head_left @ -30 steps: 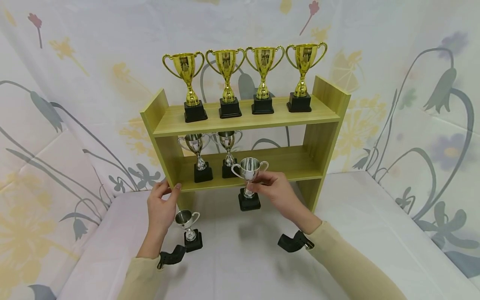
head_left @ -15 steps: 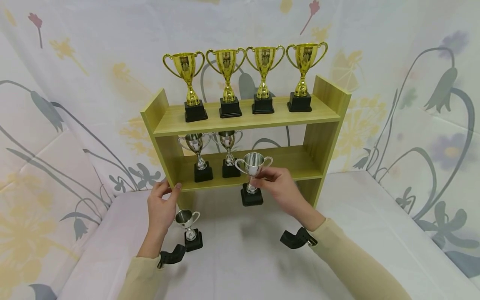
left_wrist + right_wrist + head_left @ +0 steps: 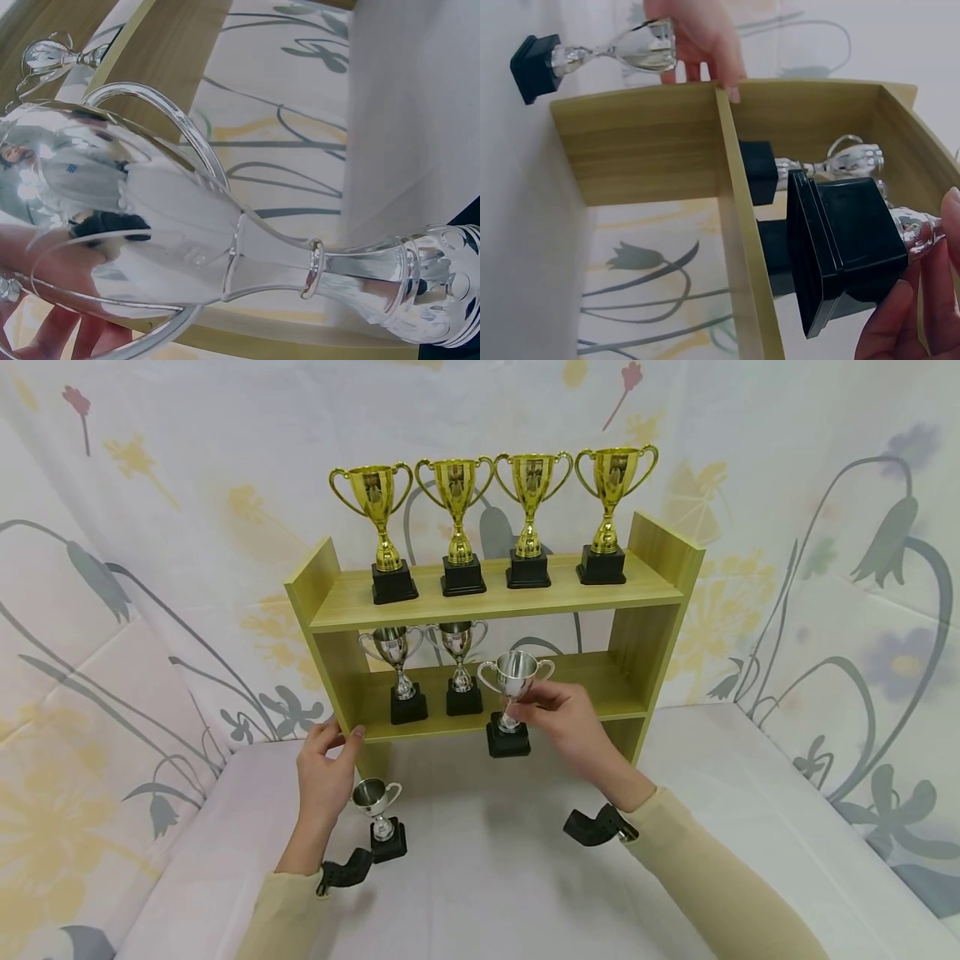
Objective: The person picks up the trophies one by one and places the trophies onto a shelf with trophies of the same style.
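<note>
My right hand pinches a silver trophy cup by its stem. The cup is upright, its black base off the table and just in front of the middle board's front edge. My left hand grips the left side of the wooden shelf, thumb at the middle board's front corner. Below it, another silver trophy stands on the table, partly hidden by that hand; it fills much of the left wrist view. Two silver trophies, a left one and a right one, stand on the middle board.
Several gold trophies with black bases line the top board. White cloth covers the table. Behind the shelf hangs a flower-printed backdrop. The shelf's right side panel bounds the middle level.
My right hand has raised the silver trophy and carried it slightly right, towards the middle board. My left hand keeps its place on the shelf's side.
</note>
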Motion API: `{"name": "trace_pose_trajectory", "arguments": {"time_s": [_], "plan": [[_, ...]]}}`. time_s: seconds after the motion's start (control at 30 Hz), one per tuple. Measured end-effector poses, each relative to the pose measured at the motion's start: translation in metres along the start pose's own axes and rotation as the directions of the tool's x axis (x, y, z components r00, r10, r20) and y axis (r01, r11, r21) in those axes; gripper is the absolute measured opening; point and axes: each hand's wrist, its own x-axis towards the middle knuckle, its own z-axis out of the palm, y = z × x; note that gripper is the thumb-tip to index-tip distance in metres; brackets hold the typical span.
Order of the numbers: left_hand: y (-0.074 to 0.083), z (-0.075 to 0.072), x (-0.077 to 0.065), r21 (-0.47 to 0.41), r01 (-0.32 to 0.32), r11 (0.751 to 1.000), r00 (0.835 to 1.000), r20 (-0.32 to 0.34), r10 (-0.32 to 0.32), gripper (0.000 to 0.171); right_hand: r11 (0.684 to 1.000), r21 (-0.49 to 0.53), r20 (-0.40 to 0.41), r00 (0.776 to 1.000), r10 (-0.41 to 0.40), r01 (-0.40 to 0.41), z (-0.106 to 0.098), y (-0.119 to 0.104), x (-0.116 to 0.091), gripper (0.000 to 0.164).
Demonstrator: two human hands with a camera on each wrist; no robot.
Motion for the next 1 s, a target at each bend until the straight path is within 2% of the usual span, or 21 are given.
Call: {"name": "trace_pose_trajectory", "arguments": {"time_s": [0.4, 0.83, 1.0], "plan": [[0.001, 0.0, 0.0, -0.001, 0.014, 1.0, 1.0, 0.005, -0.014, 0.035, 1.0, -0.018, -0.029, 0.999, 0.017, -0.017, -0.008, -0.005, 0.004, 0.031], [0.0, -0.001, 0.0, 0.003, 0.008, 1.0, 1.0, 0.004, -0.008, 0.034, 0.999, -0.037, -0.034, 0.999, -0.011, 0.01, -0.014, -0.005, 0.015, 0.028], [-0.001, 0.0, 0.001, -0.001, 0.007, 1.0, 1.0, 0.008, -0.007, 0.034, 0.999, -0.044, -0.034, 0.999, 0.003, -0.004, -0.016, -0.003, 0.017, 0.028]]}}
